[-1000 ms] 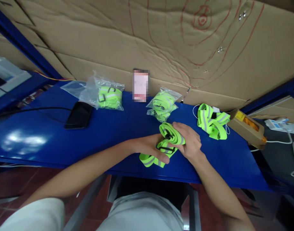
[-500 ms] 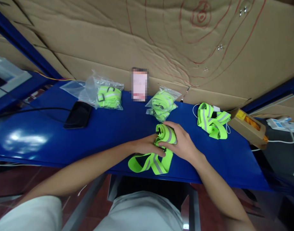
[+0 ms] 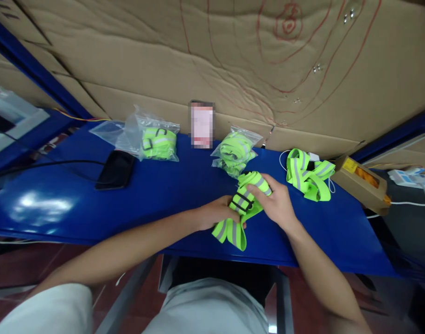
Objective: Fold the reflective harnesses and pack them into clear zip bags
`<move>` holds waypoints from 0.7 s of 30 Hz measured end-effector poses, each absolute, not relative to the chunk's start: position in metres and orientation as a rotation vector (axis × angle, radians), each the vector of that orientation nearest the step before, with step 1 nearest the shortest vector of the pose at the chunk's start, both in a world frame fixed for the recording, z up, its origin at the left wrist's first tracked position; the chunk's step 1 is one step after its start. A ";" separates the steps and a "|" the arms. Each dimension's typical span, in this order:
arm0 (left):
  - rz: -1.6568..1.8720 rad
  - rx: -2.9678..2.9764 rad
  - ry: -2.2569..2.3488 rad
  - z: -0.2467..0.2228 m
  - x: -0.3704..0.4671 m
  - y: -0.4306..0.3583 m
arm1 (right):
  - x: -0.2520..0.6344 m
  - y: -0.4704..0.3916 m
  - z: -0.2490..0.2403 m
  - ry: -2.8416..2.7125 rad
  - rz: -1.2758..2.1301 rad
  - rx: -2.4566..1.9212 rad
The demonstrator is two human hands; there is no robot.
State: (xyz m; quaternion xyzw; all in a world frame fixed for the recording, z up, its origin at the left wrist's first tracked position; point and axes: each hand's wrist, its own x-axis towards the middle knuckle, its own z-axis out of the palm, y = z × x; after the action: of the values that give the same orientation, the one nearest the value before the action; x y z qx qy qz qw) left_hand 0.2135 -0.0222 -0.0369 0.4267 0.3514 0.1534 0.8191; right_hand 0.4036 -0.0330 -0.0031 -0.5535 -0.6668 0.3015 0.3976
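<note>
A neon-green reflective strap with a grey stripe is partly rolled up between my hands, above the blue table's front part. My right hand is closed around the rolled end, thumb on top. Lower down on the left, my left hand grips the strap beside a black buckle; some of its fingers are hidden under the band. Loose loops of the strap hang below the left hand toward the table edge. Just beyond the roll lies a clear bag of coiled green strap.
Another clear bag of green strap lies at back left, near a black phone-like device with a cable. A loose green strap and a cardboard box are at right. A blurred pink card leans on the cardboard wall.
The rolled strap has tilted and shifted right with my right hand. The black buckle now shows on top, and the loose loops have swung to the right and drawn in.
</note>
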 end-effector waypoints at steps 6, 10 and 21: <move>0.275 0.921 0.859 -0.036 0.207 -0.022 | 0.415 -0.024 -0.003 -1.622 1.038 -1.340; 0.193 1.123 0.595 -0.025 0.196 -0.008 | 0.422 -0.023 -0.003 -1.652 0.892 -1.331; 0.640 1.423 0.545 -0.026 0.199 -0.005 | 0.405 -0.038 -0.016 -2.087 0.214 -0.858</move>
State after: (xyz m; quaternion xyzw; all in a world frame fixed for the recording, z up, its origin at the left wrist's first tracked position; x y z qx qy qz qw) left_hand 0.1985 -0.0046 -0.0257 0.6332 0.2425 0.2846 0.6776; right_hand 0.4049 -0.0380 -0.0159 -0.3427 -0.8341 0.0855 0.4237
